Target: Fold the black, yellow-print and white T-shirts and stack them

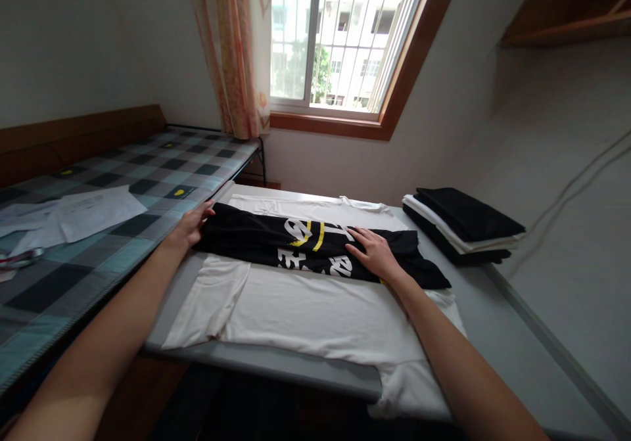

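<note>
A black T-shirt (256,236) with white lettering and yellow stripes lies folded into a long strip across a white T-shirt (315,309), which is spread out on the table. My left hand (196,225) is at the strip's left end, its fingers closed on the black cloth edge. Toward the right part of the strip, my right hand (374,252) rests flat on the print with its fingers stretched out. One white sleeve hangs over the table's front edge.
A stack of folded black and white clothes (466,221) sits at the table's (497,336) back right, by the wall. On the left stands a bed with a checked mattress (118,185), with papers (93,214) on it. A barred window (340,46) and a curtain (239,53) are behind.
</note>
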`<state>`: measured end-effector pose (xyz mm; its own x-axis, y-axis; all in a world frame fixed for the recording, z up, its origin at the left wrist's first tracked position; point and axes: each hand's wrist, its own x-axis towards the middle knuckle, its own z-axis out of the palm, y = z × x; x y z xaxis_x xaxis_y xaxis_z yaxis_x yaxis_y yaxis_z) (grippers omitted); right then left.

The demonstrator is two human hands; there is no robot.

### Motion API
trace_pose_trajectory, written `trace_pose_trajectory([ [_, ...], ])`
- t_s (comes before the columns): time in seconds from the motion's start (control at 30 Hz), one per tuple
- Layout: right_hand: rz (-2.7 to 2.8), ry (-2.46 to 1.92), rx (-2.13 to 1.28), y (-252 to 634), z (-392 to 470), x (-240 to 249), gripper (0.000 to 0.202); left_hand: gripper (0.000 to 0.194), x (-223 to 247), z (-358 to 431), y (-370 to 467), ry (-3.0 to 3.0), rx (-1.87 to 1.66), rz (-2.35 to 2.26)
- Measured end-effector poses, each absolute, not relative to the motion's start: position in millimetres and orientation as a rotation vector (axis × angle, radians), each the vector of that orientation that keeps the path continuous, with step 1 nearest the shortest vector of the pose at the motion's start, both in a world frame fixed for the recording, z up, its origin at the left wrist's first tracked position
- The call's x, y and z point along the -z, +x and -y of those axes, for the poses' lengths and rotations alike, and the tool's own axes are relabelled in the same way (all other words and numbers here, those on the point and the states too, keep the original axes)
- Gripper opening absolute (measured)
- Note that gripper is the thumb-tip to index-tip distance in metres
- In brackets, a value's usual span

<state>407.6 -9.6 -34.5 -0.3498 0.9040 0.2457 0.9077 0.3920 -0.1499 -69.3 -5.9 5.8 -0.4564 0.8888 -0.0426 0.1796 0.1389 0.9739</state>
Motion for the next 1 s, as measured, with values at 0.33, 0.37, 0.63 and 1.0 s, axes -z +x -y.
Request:
trace_pose_trajectory([
  [0.33,2.376,-1.576,0.043,407,10,35,0.056,0.058,-5,15,-84,0.915,-1.060,-1.437],
  [0.37,2.377,-1.575,0.046,407,10,35,0.056,0.058,-6,15,-84,0.928,-1.048,-1.436],
  [0.63,2.382,-1.567,0.042,408,10,36,0.056,0.075,-8,18,-84,1.022,-1.038,-1.325],
  [1.0,2.383,-1.578,0.070,409,9,37,0.055,0.093,-10,21,-90,1.093,-0.988,-1.297],
])
